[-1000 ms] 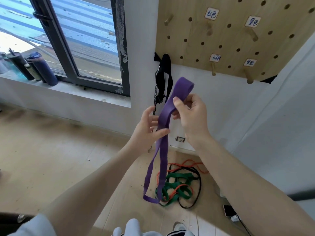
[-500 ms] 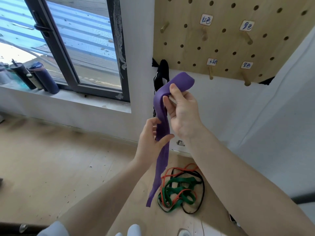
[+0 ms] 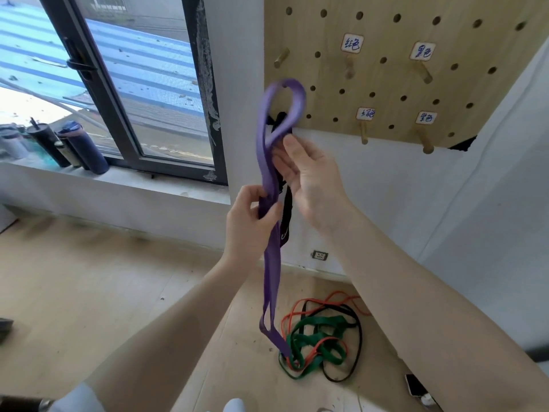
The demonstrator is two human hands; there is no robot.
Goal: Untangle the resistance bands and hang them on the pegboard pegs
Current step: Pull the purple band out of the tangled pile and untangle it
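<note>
The wooden floor (image 3: 89,292) fills the lower half of the view, meeting a white wall (image 3: 386,218) on the far side. A dark-framed window (image 3: 124,93) sits at the upper left, with several dark bottles (image 3: 80,147) standing on its sill. On the wall at the upper right hangs the wooden pegboard (image 3: 386,84), dotted with holes and carrying handwritten labels above short wooden pegs (image 3: 364,135); every peg in view is bare.

A purple band (image 3: 271,263) hangs in front of the pegboard's lower left corner. Its top curls into a rounded loop, and its lower end drops down to the pile on the floor. The left hand (image 3: 249,230) is closed around the middle of the purple band, thumb and fingers (image 3: 271,214) pinching both strands together. The right hand (image 3: 309,179) is higher up, its thumb and fingers pressed to the band just under the loop, the palm half open.

Behind the band a black strap (image 3: 286,215) hangs down from the board's lower corner.

On the floor near the wall lies a tangle of bands: a green band (image 3: 320,325), a thin red band (image 3: 332,298) and a thin black band (image 3: 355,352), looped through each other. A wall socket (image 3: 320,255) sits low on the wall, and a phone (image 3: 414,386) lies by the right edge of the floor.
</note>
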